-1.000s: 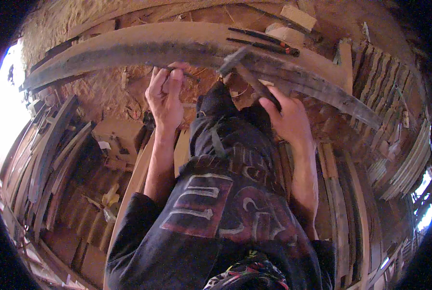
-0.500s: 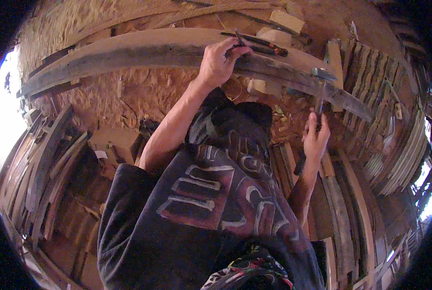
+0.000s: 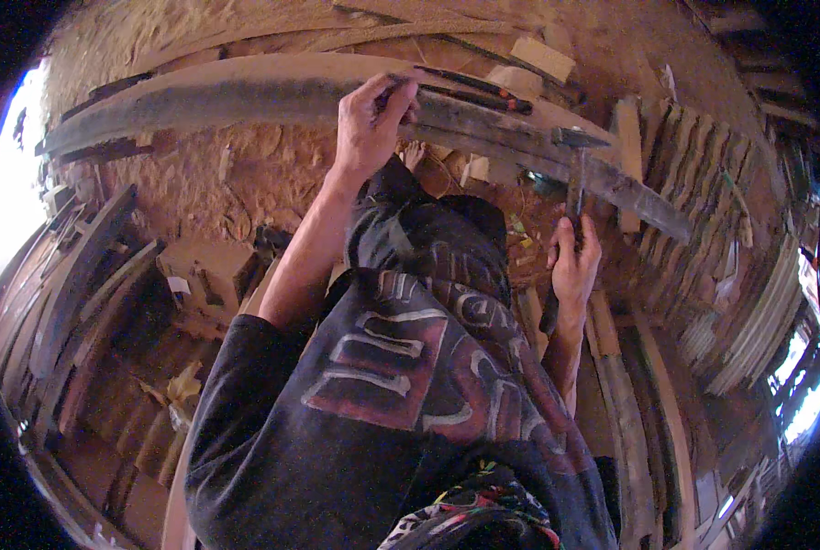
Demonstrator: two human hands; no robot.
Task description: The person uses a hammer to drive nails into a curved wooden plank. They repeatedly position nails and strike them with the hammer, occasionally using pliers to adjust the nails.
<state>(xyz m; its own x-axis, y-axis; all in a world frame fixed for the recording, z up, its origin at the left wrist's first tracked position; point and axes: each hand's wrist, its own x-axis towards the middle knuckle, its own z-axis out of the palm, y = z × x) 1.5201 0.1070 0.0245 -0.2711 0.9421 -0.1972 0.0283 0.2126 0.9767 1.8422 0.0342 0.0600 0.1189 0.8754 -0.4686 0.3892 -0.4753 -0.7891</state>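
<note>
A long, heavy wooden beam lies crosswise in front of me, its near side grey. Over its middle is my left hand, fingers pinched together; what they hold, if anything, is too small and dark to make out. To the right, my right hand grips a hammer by its handle. The hammer's metal head points away from me and shows in front of the beam's right part. Pincers with dark and reddish handles rest on the beam, just right of my left hand.
Wood scraps and chips litter the brown floor. A pale wood block lies beyond the beam. Corrugated sheets are at the right. Stacked planks stand at the left, near a cardboard box.
My left hand has moved left along the beam, away from the pincers. My right hand has shifted a little left with the hammer. The whole view has also shifted slightly.
</note>
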